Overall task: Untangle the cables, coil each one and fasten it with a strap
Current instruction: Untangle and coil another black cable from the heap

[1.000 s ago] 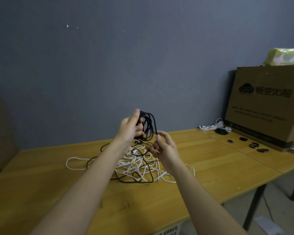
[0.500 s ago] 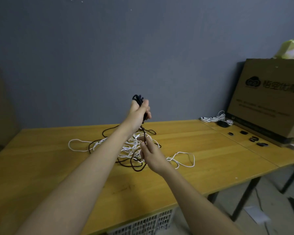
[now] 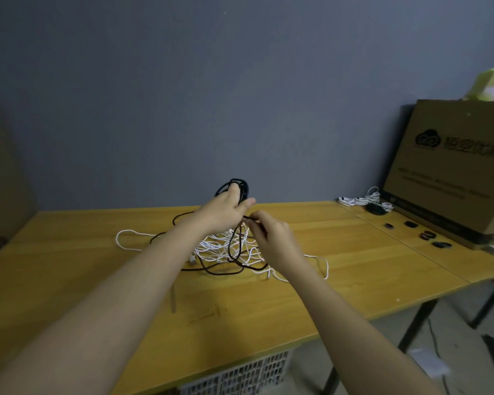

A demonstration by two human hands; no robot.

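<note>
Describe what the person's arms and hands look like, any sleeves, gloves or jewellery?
Both forearms are bare along the whole length in view, with no sleeve edge showing. The left hand and right hand wear no gloves. No watch, bracelet or ring can be seen on the wrists or on the fingers that show. No markings are visible on either arm.

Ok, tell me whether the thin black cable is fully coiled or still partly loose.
Partly coiled. The left hand grips several loops of the thin black cable; the rest trails through the tangled white cable.

Cable tangle [image 3: 226,249] mid-table [image 3: 69,280], box [image 3: 454,172] far right, straps [image 3: 425,235] before it, coiled cable [image 3: 360,199] beside.
</note>
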